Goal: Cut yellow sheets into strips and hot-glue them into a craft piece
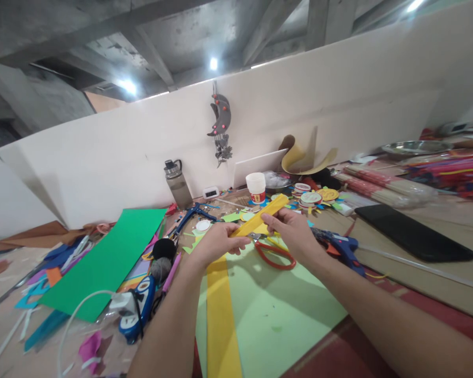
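A folded yellow strip (256, 216), paper or thin fabric by its look, slants up to the right between my hands. My left hand (217, 242) pinches its lower end, while my right hand (290, 231) grips it near the upper end between thumb and fingers. Just below it lie scissors with red handles (275, 257), their blades partly hidden by the strip and my fingers. Under both hands is a light green sheet (284, 304). A longer yellow strip (220, 320) runs down the left part of that sheet toward me.
Left are a green sheet (114, 257) and a blue power strip (140, 310). Behind stand a bottle (178, 186) and a paper cup (256, 186). Blue glue guns (193, 214) flank the work; a black slab (413, 231) lies right. A white partition (142, 142) rises behind.
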Demonstrator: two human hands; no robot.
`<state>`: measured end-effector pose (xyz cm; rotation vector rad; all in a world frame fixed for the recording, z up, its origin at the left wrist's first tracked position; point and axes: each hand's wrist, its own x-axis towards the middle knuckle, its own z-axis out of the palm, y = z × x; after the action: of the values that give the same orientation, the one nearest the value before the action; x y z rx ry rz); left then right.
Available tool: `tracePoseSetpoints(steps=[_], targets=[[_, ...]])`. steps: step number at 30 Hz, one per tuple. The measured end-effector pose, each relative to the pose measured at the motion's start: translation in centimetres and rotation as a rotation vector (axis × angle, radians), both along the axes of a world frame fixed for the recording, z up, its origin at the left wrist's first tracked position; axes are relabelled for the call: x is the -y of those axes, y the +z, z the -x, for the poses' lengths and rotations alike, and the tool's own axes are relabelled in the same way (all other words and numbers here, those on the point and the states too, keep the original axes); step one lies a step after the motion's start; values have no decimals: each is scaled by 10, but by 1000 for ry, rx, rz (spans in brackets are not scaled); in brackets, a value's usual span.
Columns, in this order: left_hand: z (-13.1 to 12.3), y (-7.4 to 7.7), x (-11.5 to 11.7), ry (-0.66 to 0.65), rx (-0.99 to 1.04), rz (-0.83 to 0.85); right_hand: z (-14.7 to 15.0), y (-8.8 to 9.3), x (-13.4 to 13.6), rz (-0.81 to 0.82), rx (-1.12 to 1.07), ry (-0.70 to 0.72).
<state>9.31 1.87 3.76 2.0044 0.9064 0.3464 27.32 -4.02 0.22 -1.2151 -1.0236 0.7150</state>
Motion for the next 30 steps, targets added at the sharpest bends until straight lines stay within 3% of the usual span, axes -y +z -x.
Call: tracePoseSetpoints(steps=[7, 19, 24, 30], targets=[[-4, 2, 3, -12, 49, -33, 7, -9, -4, 63, -45, 301], [-6, -8, 0, -5, 104, 18, 7, -13, -4, 38, 25, 166], [-5, -4, 1, -30, 97, 23, 5, -15, -5, 56, 73, 226], [-7, 0, 2, 69, 57, -290, 9, -19, -6, 15, 121, 274]])
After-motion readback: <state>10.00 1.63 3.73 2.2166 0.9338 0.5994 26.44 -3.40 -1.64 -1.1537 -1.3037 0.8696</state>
